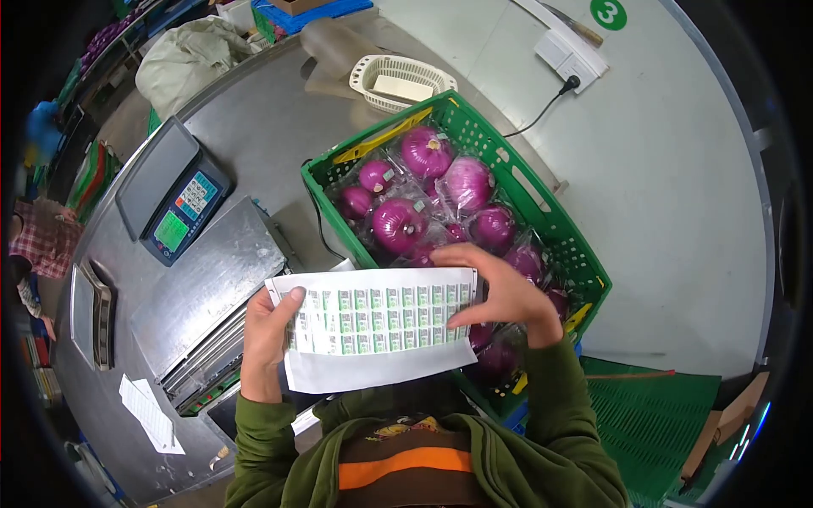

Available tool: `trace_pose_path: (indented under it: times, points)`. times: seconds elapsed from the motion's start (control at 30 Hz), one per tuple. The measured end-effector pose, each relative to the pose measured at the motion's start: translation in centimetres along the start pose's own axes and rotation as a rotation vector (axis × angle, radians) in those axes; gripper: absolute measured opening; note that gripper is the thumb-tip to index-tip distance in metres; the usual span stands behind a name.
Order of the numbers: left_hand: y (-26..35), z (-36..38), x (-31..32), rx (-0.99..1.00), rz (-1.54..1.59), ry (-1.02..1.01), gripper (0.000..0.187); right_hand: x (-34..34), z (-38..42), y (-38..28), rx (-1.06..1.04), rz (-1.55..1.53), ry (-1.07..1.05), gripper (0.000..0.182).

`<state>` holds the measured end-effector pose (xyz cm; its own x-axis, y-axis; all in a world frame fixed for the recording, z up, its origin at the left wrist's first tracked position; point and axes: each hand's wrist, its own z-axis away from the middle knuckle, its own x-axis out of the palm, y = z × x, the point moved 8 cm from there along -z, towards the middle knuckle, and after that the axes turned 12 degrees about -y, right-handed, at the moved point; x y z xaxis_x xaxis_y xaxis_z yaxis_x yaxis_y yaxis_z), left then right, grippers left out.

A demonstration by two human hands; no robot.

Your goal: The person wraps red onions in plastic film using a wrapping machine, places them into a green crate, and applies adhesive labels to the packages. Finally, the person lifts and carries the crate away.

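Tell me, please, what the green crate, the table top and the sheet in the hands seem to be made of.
Green crate: likely moulded plastic, with lattice walls and an even glossy colour.
Table top: apparently stainless steel, grey and brushed, with soft reflections.
Label sheet: probably paper with stickers in rows, matte white; it bends between the left hand and right hand.
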<state>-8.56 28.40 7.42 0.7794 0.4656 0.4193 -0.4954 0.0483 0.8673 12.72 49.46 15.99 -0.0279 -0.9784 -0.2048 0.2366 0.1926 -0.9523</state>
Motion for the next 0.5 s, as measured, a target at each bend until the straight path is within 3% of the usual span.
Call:
trace_pose_path:
  times: [0.1, 0.17, 0.27, 0.4, 0.5]
  points:
    - [0.0, 0.4, -0.3, 0.002, -0.041, 0.074, 0.021, 1.3, 1.7, 1.2, -0.008, 0.229, 0.163, 0.062]
    - [-0.3, 0.6, -0.6, -0.010, -0.084, 0.103, 0.021, 1.0, 2.9, 3.1, -0.015, -0.162, 0.317, 0.046]
    - [-0.1, 1.3, -1.6, 0.069, -0.110, 0.117, 0.022, 1.6, 3.9, 3.9, -0.027, -0.323, 0.374, 0.031]
    - [0.2, 2.4, -2.1, -0.023, -0.198, 0.137, 0.023, 3.4, 4.5, 4.2, 0.025, -0.359, 0.383, 0.022]
    - [2.3, 3.4, 0.7, 0.067, -0.231, 0.045, 0.028, 4.2, 5.1, 4.6, 0.073, -0.305, 0.439, 0.014]
